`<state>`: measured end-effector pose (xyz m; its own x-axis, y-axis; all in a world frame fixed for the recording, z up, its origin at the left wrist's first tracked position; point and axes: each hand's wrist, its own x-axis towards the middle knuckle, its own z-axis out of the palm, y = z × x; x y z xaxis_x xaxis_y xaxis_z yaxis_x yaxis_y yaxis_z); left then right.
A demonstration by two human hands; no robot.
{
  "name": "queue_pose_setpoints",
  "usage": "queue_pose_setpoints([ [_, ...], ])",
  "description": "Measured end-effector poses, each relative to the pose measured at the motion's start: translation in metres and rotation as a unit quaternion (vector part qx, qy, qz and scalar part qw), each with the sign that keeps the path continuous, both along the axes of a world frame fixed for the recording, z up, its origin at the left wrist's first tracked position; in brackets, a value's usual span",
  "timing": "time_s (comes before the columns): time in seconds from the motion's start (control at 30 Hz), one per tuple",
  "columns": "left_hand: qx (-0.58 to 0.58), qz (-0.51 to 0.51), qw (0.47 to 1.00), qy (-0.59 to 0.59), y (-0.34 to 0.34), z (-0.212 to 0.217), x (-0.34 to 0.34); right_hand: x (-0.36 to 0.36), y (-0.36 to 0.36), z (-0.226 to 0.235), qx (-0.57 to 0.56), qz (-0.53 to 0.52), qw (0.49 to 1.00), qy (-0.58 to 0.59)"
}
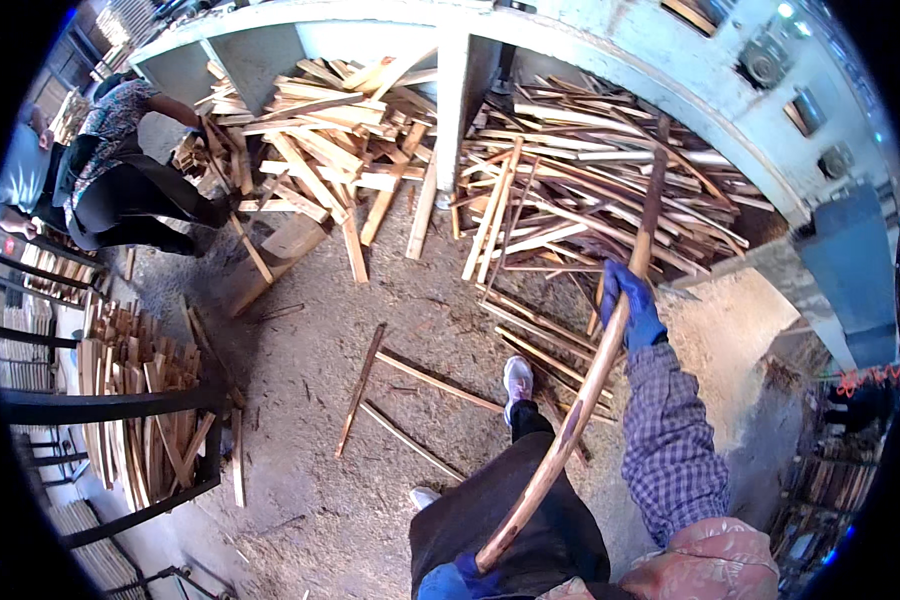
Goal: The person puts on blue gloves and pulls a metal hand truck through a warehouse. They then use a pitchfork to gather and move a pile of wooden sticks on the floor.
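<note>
A long wooden strip (570, 430) with patches of dark bark runs slantwise across my body. Its far end lies over the heap of thin strips. My right hand (630, 305), in a blue glove, is wrapped round it about midway along. Down at the lower edge my left hand (457, 578), also blue-gloved, grips its near end; that hand is partly cut off by the picture's edge. The heap of strips (570, 180) lies beneath the pale blue machine (610, 40), ahead of my right hand.
Left of the machine's post (452, 120) lies a pile of short boards (340, 150). Beside it a person (130, 170) bends over, with another person behind. A metal rack (120, 402) holds upright wood pieces (135, 370). Loose strips (415, 440) lie near my shoes. Sawdust (720, 330) is heaped at right.
</note>
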<state>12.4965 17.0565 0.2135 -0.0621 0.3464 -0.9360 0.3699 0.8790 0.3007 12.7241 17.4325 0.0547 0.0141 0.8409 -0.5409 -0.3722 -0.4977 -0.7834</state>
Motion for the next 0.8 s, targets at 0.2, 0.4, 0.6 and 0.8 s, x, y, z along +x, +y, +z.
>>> queue_pose_setpoints([
  [0.2, 0.054, -0.037, 0.997, 0.05, 0.035, -0.036, 0.015, 0.002, 0.05, -0.015, -0.084, 0.019, 0.996, -0.012],
  [0.4, 0.016, -0.07, 0.997, 0.035, 0.066, -0.032, 0.034, 0.033, 0.083, -0.038, -0.078, 0.038, 0.996, 0.031],
  [0.6, 0.053, -0.069, 0.995, 0.039, -0.022, -0.044, 0.046, 0.036, 0.035, -0.022, -0.063, 0.04, 0.997, 0.023],
  [0.8, 0.108, -0.055, 0.993, 0.003, -0.122, -0.019, 0.003, 0.013, -0.079, -0.01, 0.003, 0.023, 0.997, 0.067],
])
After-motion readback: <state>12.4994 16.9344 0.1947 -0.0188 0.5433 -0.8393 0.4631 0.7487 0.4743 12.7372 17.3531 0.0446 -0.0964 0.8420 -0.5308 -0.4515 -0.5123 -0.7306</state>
